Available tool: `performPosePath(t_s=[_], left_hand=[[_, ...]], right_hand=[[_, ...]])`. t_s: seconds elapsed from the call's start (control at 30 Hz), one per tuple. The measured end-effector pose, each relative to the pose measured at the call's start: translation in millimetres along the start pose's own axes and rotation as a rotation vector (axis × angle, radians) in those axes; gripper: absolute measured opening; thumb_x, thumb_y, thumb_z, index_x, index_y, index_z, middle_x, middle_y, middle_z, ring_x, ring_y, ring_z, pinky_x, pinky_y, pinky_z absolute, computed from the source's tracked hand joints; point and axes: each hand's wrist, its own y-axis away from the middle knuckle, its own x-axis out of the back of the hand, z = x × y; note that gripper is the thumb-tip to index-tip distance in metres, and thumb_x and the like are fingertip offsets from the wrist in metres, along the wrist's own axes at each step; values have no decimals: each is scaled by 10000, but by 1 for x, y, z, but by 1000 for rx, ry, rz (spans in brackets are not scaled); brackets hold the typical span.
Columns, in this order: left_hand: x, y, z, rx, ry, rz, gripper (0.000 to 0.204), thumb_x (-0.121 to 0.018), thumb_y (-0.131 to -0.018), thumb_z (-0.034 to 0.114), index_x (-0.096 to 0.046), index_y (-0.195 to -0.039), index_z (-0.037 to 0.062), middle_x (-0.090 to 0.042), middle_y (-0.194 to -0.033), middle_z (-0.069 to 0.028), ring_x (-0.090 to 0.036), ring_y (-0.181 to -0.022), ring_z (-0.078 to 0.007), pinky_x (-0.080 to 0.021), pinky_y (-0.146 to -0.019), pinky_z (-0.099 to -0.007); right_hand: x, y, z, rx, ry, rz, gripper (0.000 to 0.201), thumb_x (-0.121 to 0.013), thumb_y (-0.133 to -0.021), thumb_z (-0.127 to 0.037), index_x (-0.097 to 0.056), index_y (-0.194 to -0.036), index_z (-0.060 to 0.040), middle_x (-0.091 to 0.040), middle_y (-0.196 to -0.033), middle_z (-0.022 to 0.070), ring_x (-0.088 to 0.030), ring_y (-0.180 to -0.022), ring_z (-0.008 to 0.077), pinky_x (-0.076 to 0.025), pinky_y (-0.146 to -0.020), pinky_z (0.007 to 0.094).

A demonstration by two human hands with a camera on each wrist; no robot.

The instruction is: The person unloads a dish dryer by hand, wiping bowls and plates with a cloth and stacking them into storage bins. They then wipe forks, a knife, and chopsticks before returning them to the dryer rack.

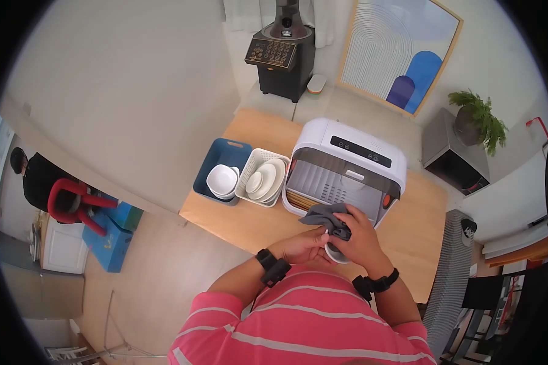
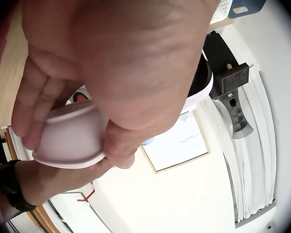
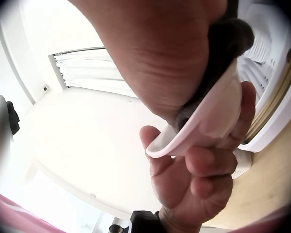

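Observation:
A small white bowl (image 2: pixel 72 138) is held by my left hand (image 1: pixel 303 244), thumb on one side and fingers on the other. The right wrist view shows this bowl (image 3: pixel 211 119) tilted, with my left fingers (image 3: pixel 203 162) around its outside. My right hand (image 1: pixel 360 238) grips a dark grey cloth (image 1: pixel 323 214), part of it bunched inside the bowl. A loose end of the cloth hangs out toward the cabinet. Both hands are close together before my chest, at the table's near edge. My right palm hides much of the bowl's inside.
Just beyond my hands stands a white dish cabinet (image 1: pixel 323 131), its smoky lid raised, with chopsticks (image 1: pixel 304 202) inside at the front. Left of it are a white basket (image 1: pixel 245 175) of plates and a blue bin (image 1: pixel 216 152) with bowls, all on a wooden table (image 1: pixel 225 225).

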Motion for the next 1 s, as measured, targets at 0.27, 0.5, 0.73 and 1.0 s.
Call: performPosePath(t_s=[0.27,0.5,0.73,1.0], left_hand=[[-9,-14,1,-174,-306,118,992,-827,-876,395,-236,-1638,162,-473,-1498,-50,-535,-1323,-193,-542,-1005,-368],[-20,-15,7,-256,-452,159,917,-801,-914,283,-250,-1629,128,-453,-1524,-44,-512,-1355,-207,-528,-1024,-390],[3,-19,0,83,-22,16,808,-626,-956,582,-360,-1551,105,-542,-1458,-92,-592,-1298,-279,-524,-1031,-469],[-5,-18,15,67,-212,-29,962,-785,-827,602,-378,-1534,91,-559,-1412,-120,-630,-1236,-297,-522,-1030,-432]], right_hand=[[13,-7,-3,-576,-117,-78,547,-845,-808,-400,-647,-1139,-12,-735,-918,228,-725,-887,406,-567,-770,451],[5,6,20,-661,-576,25,495,-858,-811,-279,-625,-1128,20,-720,-929,185,-732,-852,292,-573,-730,374],[31,7,7,-156,-255,-51,491,-898,-759,-205,-639,-1146,-50,-709,-1017,155,-706,-898,325,-563,-782,385],[34,4,-3,-111,-161,26,502,-906,-744,-223,-639,-1140,-70,-705,-1027,153,-697,-942,364,-558,-792,418]])
